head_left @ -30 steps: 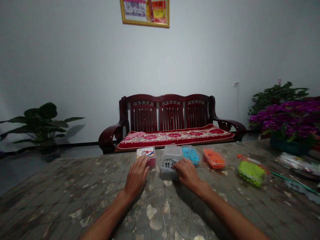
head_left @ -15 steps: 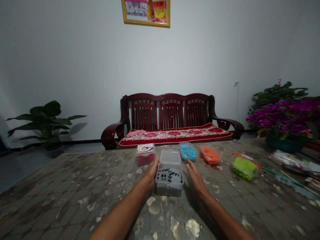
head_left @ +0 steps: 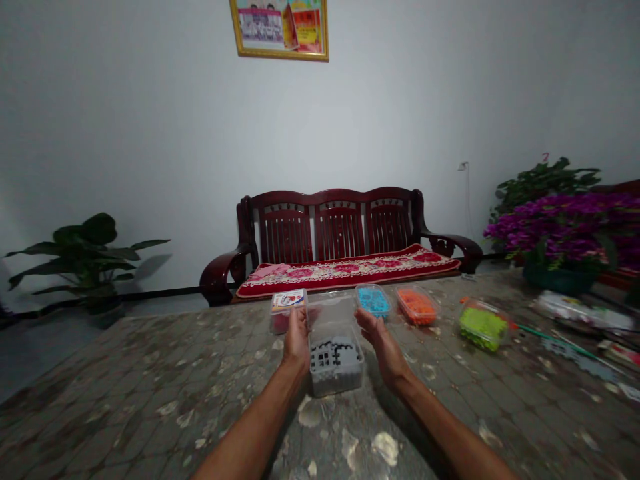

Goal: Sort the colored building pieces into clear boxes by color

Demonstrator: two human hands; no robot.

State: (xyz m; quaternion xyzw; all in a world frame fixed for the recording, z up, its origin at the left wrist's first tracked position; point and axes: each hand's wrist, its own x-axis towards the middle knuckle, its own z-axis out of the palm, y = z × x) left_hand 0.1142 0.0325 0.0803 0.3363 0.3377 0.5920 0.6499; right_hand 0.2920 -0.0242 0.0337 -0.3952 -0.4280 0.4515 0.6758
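Observation:
A clear plastic box (head_left: pixel 336 381) holding grey interlocking plastic pieces (head_left: pixel 333 355) stands on the table in front of me. Its hinged clear lid (head_left: pixel 333 312) is swung open at the far side and partly raised. My left hand (head_left: pixel 297 343) is at the lid's left edge, its fingers closed on that edge. On the other side, my right hand (head_left: pixel 383 343) has its fingers stretched out, with the fingertips beside the lid's right edge; whether they touch is hard to see.
Behind are a box of red pieces (head_left: pixel 281 324) with a printed lid, and tubs of blue pieces (head_left: pixel 373 302), orange pieces (head_left: pixel 418 305) and green pieces (head_left: pixel 483 327). A green stick (head_left: pixel 545 339) and purple flowers (head_left: pixel 560 230) are at the right. A wooden sofa (head_left: pixel 340 227) stands beyond the table (head_left: pixel 165 380).
The lid has come up from its laid-back position. My left hand has moved up along its left edge, and my right hand has come in towards its right edge. The view has shifted slightly.

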